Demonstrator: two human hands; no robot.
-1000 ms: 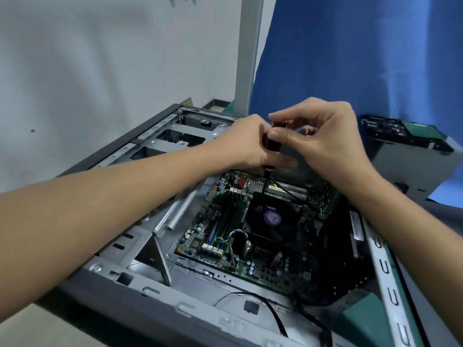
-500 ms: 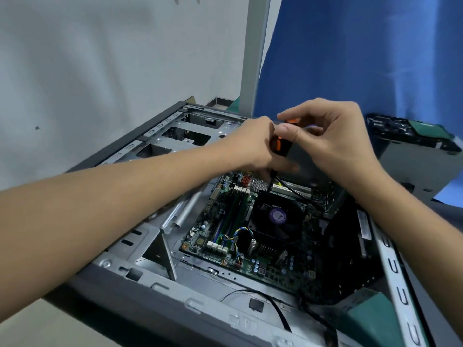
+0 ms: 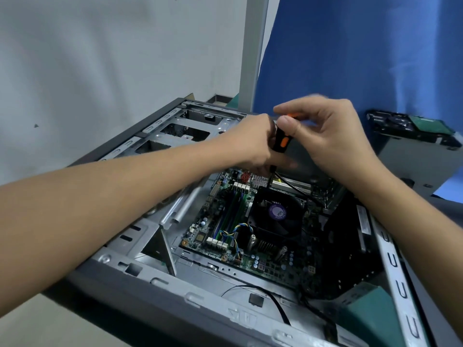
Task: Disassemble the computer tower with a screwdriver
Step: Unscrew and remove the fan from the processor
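Over the far edge of the motherboard (image 3: 225,216), inside the computer tower (image 3: 160,291) lying open on its side, the screwdriver (image 3: 281,142) stands nearly upright, its shaft reaching down beside the fan (image 3: 275,214). The right hand (image 3: 333,141) has its grip pinched on the handle top. The left hand (image 3: 253,144) has its grip curled round the lower handle. Since a moment ago an orange patch on the handle has swung into view. I judge the handle is turning and a screw backing out, not yet free.
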